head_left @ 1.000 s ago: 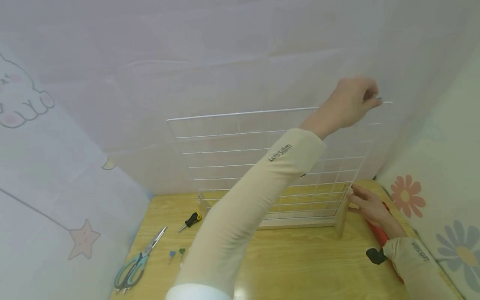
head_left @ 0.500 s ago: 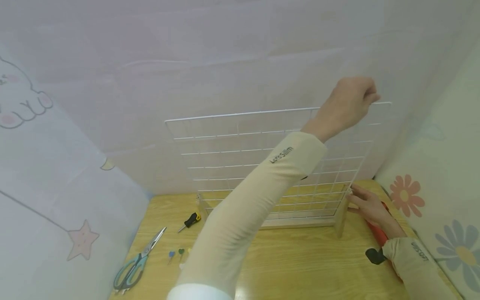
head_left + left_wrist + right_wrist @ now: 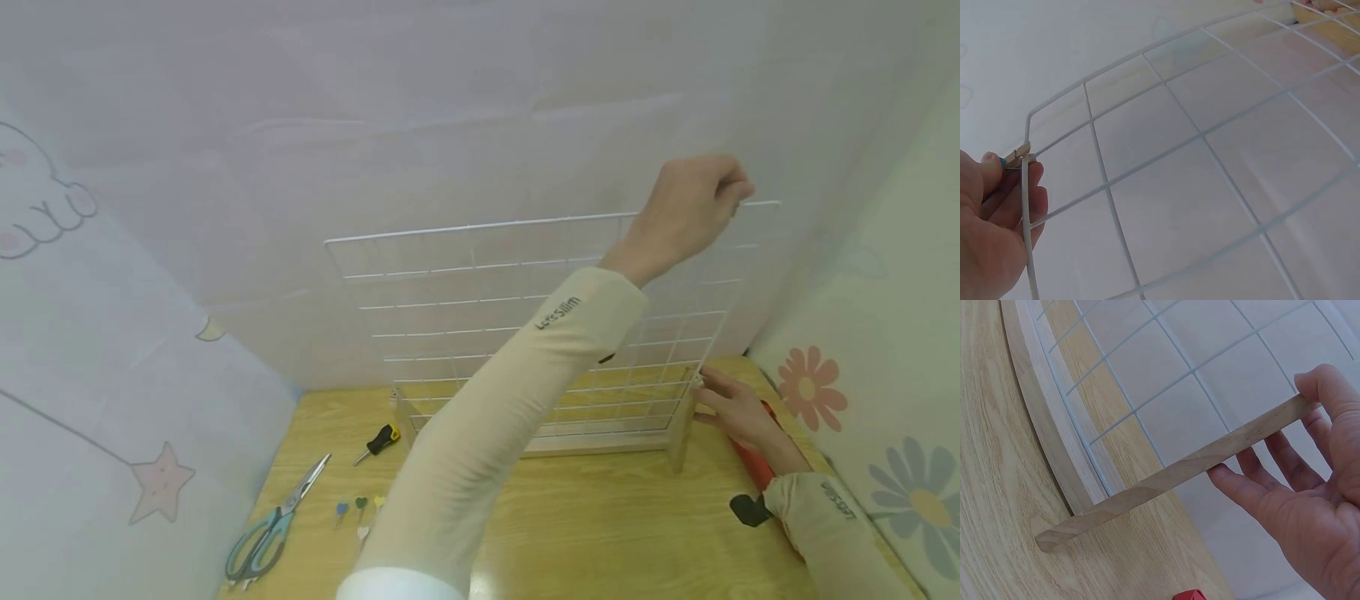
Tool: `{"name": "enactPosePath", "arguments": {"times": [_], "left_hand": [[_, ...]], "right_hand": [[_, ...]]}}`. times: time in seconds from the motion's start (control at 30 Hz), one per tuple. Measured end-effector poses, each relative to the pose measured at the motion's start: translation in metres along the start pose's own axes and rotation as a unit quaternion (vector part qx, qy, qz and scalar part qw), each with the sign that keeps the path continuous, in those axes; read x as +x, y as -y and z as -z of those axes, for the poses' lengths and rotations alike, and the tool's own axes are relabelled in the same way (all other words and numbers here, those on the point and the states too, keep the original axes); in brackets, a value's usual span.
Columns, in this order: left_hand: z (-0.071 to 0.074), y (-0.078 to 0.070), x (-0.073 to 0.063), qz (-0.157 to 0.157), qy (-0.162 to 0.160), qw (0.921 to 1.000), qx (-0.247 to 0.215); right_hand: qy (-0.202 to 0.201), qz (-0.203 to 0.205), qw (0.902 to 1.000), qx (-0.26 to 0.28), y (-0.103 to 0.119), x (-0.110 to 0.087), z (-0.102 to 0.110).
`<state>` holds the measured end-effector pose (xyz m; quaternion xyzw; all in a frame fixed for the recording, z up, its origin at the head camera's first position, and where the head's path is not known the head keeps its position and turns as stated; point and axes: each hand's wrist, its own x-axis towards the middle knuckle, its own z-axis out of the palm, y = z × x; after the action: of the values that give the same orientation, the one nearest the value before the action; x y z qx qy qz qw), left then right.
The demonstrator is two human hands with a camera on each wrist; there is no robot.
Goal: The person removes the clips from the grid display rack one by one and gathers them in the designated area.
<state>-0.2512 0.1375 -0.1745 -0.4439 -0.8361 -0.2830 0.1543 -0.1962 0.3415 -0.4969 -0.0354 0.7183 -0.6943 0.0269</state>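
A white wire grid [image 3: 471, 227] stands upright in a wooden stand [image 3: 600, 444]. My left hand [image 3: 693, 200] reaches across to the grid's top edge near its right corner. In the left wrist view, its thumb and fingers pinch a small wooden clothespin [image 3: 1019, 153] with a bit of blue on it, the tip right at the edge wire. The clothespin is hidden behind the fingers in the head view. My right hand [image 3: 738, 412] grips the upper end of the stand's right post [image 3: 1179, 475], thumb on one side and fingers on the other.
Left on the table [image 3: 585, 525] lie teal-handled scissors [image 3: 258, 542] and a black-and-yellow screwdriver [image 3: 384, 439]. Small heart-topped pieces, blue [image 3: 342, 508], green [image 3: 362, 502], yellow [image 3: 379, 502] and white [image 3: 363, 532], lie near the left sleeve. A red object [image 3: 756, 467] sits under the right forearm.
My left hand has edged slightly left along the top wire and its fingers have turned, covering the blue bit seen earlier. The right hand stays on the post.
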Motion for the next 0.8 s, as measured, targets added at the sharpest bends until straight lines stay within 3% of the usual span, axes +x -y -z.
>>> {"name": "enactPosePath", "arguments": {"times": [0.17, 0.4, 0.6, 0.8], "left_hand": [[0.010, -0.005, 0.003, -0.009, -0.028, 0.9994, -0.018], [0.024, -0.010, -0.002, 0.000, -0.015, 0.9960, -0.088], [0.039, -0.002, -0.019, -0.005, -0.013, 0.9924, -0.122], [0.050, 0.019, -0.045, 0.008, -0.030, 0.9856, -0.166]], "right_hand": [[-0.001, -0.004, 1.0000, -0.001, 0.002, 0.001, 0.000], [-0.007, -0.008, 0.9999, 0.002, 0.003, 0.001, 0.002], [-0.006, -0.009, 0.9999, 0.002, 0.000, 0.002, 0.006], [0.002, 0.008, 0.9995, 0.031, -0.004, 0.005, 0.009]]}}
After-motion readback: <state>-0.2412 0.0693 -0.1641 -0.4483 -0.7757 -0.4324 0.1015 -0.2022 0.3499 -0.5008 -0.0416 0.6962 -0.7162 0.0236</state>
